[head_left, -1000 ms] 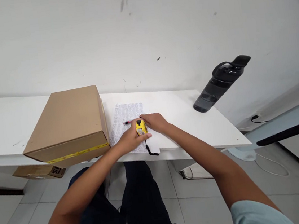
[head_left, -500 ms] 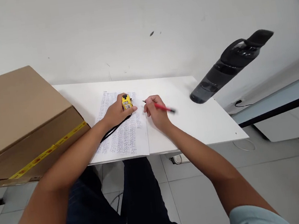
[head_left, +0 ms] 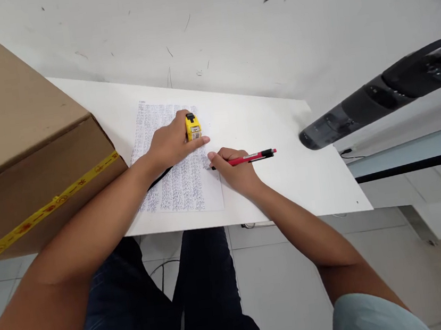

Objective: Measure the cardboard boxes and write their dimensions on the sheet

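The tape measure (head_left: 193,127), a small yellow case, sits on the written sheet (head_left: 183,191) near the sheet's far edge, about midway between the table's near and far edges. The left hand (head_left: 172,145) is wrapped around it from the left: the fingers curl over its near side and the thumb lies below it, so the case pokes out at the fingertips, toward the far edge. A black strap (head_left: 160,177) runs back from under that hand along the wrist toward the table's near edge.

Just to the right of the tape measure and a little nearer the near edge, the pen (head_left: 251,157) is pinched in the right hand (head_left: 235,171). Its fingers are closed on the lower part of the red barrel, the tip is down at the sheet's right border, and the black-clipped end points toward the table's right edge. The two hands lie close, almost touching at the fingertips.

The sheet is covered in dense handwriting and lies flat on the white table (head_left: 287,183), its near border close to the near edge. At the table's left end stands a large cardboard box (head_left: 19,131), with a yellow tape strip (head_left: 48,205) along its near side. Toward the far right corner a dark bottle (head_left: 377,97) rises, with a black lid. Below the near edge are the person's legs in dark trousers (head_left: 149,302), above a tiled floor.
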`<state>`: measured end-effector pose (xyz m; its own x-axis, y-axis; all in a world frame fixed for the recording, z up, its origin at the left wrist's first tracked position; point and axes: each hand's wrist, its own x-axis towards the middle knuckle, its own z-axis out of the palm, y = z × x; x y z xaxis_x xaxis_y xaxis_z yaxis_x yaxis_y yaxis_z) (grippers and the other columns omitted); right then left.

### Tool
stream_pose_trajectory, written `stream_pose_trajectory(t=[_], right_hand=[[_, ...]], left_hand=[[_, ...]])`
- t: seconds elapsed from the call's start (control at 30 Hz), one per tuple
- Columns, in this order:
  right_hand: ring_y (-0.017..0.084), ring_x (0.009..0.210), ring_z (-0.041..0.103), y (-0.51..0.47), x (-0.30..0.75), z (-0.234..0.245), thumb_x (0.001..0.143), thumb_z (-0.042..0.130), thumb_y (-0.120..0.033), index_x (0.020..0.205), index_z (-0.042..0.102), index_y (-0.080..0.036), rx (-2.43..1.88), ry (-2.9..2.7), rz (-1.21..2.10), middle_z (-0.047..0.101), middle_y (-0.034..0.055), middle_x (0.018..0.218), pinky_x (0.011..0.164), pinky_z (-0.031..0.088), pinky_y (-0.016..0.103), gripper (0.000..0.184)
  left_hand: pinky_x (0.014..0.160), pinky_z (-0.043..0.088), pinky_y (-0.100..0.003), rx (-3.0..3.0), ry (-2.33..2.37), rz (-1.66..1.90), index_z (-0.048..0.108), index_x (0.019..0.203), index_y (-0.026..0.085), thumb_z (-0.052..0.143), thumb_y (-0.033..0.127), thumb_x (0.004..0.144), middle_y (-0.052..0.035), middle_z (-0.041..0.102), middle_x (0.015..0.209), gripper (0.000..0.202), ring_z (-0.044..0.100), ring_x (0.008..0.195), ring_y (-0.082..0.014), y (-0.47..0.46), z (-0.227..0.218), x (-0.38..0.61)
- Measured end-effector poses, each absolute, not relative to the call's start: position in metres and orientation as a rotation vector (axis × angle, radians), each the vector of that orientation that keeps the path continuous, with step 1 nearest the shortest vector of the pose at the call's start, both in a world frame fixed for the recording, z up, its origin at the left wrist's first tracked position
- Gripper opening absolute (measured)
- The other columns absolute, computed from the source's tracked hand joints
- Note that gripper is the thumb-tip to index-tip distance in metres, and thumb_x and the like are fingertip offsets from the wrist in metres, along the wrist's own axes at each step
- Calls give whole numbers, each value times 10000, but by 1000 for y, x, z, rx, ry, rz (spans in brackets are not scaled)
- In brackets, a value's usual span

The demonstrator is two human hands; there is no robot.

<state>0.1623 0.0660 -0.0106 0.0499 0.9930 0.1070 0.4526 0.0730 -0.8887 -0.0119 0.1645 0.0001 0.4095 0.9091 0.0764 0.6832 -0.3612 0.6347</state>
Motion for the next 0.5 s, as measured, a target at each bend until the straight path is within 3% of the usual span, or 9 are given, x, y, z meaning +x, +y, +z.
stream_pose_trajectory(t=[0.1,0.27,0.5], right_hand=[[137,603,516,63,164,-11,916,629,-498,599,561,-212,-1486,-1594,848,606,-5,616,543,373,279,433],[123,552,450,63,164,-11,912,632,-476,597,564,-213,-1524,-1591,818,545,-25,562,525,349,280,415],[133,580,505,64,166,-12,914,626,-497,591,586,-208,-1484,-1649,841,610,-5,608,542,375,284,435]], left_hand=[[851,503,-431,2157,1349,574,380,1447,234,636,713,817,-69,664,1018,831,650,892,-293,164,1,-12],[886,484,-444,2175,1325,597,392,1436,232,656,696,813,-76,662,1026,821,655,924,-307,165,-3,-11],[852,479,-408,2204,1342,574,387,1437,223,643,696,819,-78,668,1037,819,654,904,-289,165,-2,-12]])
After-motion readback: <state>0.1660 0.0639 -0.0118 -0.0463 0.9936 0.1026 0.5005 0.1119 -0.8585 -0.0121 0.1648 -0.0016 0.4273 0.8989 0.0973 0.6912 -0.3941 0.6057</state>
